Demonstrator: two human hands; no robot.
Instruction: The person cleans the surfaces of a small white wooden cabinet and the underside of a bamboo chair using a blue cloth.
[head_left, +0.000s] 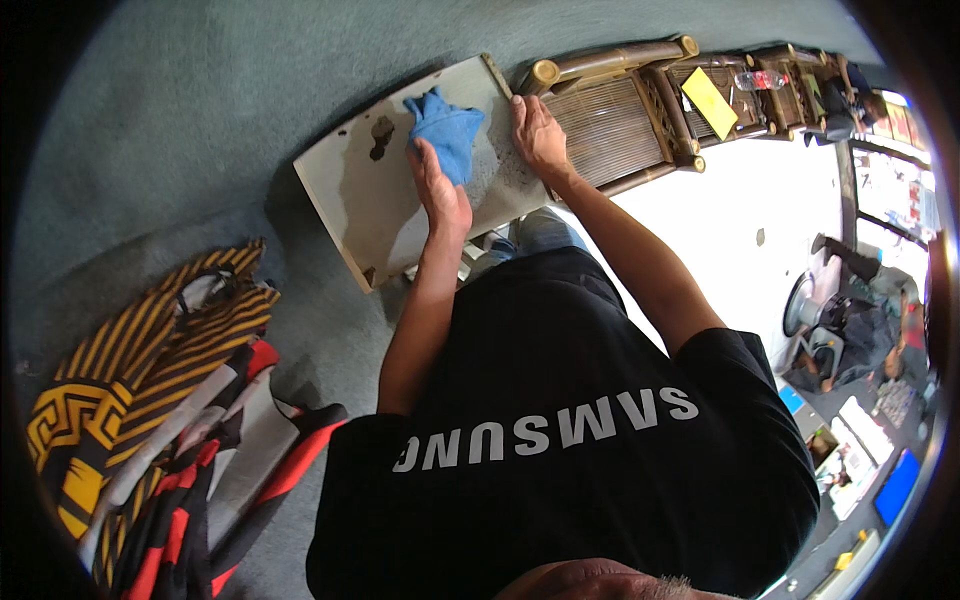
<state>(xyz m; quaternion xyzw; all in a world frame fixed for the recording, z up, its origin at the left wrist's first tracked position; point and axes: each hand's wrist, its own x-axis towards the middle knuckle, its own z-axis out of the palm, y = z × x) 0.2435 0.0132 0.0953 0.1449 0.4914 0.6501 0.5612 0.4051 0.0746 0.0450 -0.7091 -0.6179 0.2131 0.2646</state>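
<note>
A light board or tabletop (375, 195) with dark stains and worn edges lies in front of me, beside a grey-green wall. My left hand (442, 184) holds a folded blue cloth (448, 139) against its surface. The cloth bunches up beyond the fingers, and part of the grip is hidden beneath it. At the board's right end, my right hand (538, 135) grips the edge, fingers bent over it, close to a bamboo chair frame. Dark specks and a wet-looking patch mark the surface between and around the hands.
Bamboo seats (604, 124) run along the wall, bearing a yellow sheet (709, 103) and a plastic bottle (760, 80). Striped yellow-black fabric (161, 337) and red, black and white fabric (255, 442) hang at left. A pedestal fan (802, 304) and people are at far right.
</note>
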